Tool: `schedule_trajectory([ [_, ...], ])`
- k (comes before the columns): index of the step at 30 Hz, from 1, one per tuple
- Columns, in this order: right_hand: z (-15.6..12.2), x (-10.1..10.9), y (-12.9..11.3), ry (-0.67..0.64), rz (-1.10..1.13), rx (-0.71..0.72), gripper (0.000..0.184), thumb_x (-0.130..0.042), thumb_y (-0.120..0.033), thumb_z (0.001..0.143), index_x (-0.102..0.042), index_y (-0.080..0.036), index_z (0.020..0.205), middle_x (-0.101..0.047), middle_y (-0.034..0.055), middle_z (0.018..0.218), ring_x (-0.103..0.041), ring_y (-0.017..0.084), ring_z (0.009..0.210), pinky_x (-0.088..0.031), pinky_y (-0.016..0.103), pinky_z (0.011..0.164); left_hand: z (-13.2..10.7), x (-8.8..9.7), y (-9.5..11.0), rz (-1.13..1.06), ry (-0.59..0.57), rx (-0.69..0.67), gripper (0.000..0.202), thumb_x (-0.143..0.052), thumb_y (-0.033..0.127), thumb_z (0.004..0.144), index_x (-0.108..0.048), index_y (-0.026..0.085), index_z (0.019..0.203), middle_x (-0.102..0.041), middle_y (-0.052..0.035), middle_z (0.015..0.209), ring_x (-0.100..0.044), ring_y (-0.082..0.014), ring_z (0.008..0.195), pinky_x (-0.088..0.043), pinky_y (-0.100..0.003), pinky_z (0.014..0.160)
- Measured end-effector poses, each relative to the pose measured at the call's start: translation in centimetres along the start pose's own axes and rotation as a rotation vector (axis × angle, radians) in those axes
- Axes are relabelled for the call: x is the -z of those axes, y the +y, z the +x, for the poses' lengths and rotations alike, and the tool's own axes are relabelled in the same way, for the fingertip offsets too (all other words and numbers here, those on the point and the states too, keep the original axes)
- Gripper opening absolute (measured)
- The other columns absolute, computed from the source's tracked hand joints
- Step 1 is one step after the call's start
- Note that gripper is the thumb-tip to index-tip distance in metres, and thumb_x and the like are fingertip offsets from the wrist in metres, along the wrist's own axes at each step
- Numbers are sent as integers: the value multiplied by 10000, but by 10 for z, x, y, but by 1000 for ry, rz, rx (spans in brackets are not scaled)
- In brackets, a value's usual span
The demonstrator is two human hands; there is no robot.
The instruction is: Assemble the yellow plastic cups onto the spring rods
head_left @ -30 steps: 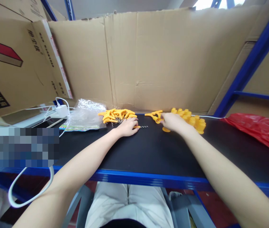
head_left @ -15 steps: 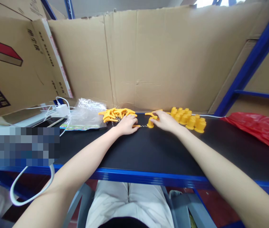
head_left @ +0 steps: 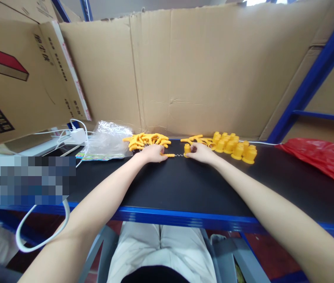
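My left hand (head_left: 151, 153) lies on the black mat (head_left: 184, 184), fingers closed on an orange ridged piece (head_left: 169, 155) that has a thin metal spring (head_left: 178, 155) at its end. My right hand (head_left: 201, 152) pinches a small yellow cup-shaped part (head_left: 187, 149) at the spring's other end. Behind my left hand sits a heap of orange curved pieces (head_left: 146, 140). A cluster of yellow cup parts (head_left: 233, 146) stands just right of my right hand, with a few orange forked pieces (head_left: 196, 139) behind it.
A cardboard wall (head_left: 199, 70) backs the mat. A clear plastic bag (head_left: 108, 139), a white charger and its cable (head_left: 77, 135) lie at the left. A red plastic bag (head_left: 322, 159) lies at the right. A blue shelf post (head_left: 314, 74) rises at the right.
My right hand took a yellow cup part from the cluster and brought it left to the spring's end. My left hand stayed on the orange piece.
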State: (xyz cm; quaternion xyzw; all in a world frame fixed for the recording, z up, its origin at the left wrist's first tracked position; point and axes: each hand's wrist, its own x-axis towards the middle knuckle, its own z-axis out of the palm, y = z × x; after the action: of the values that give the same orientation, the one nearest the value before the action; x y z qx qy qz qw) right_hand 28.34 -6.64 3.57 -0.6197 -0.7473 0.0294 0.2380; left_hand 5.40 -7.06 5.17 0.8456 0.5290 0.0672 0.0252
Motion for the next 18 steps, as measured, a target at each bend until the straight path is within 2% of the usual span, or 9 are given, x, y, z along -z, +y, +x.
schedule_trajectory([
  [4, -2, 15, 2, -24, -228, 59, 215, -594, -275, 651, -531, -192, 839, -625, 51, 895, -565, 243, 842, -388, 375, 744, 2, -1, -3, -61, 9, -26, 294, -514, 470, 715, -598, 196, 782, -649, -47, 760, -607, -203, 729, -430, -279, 630],
  [6, -4, 22, 3, -82, -289, 117, 195, -574, -206, 655, -532, -190, 845, -623, 60, 904, -564, 252, 847, -385, 373, 739, 2, -2, -4, -79, 18, -34, 276, -525, 455, 710, -592, 193, 764, -641, -41, 733, -604, -194, 699, -427, -270, 612],
  [9, -6, 23, 2, -155, -244, 187, 224, -548, -115, 652, -541, -191, 862, -613, 61, 921, -561, 228, 842, -395, 310, 685, 2, -3, -4, -87, 23, -26, 271, -526, 451, 709, -587, 190, 753, -630, -36, 709, -599, -187, 668, -425, -266, 596],
  [13, -5, 17, 1, -177, -114, 237, 266, -534, -67, 645, -545, -177, 887, -606, 54, 907, -554, 182, 790, -393, 251, 642, 3, -3, -3, -56, 17, -17, 283, -499, 452, 725, -585, 189, 783, -632, -46, 727, -600, -204, 690, -429, -280, 606],
  [18, -3, 17, 4, -182, -145, 142, 244, -549, -74, 643, -550, -173, 866, -605, 52, 855, -552, 183, 760, -386, 249, 617, 3, -3, -3, -39, 21, -32, 273, -496, 425, 727, -582, 178, 807, -628, -53, 734, -599, -208, 716, -431, -282, 628],
])
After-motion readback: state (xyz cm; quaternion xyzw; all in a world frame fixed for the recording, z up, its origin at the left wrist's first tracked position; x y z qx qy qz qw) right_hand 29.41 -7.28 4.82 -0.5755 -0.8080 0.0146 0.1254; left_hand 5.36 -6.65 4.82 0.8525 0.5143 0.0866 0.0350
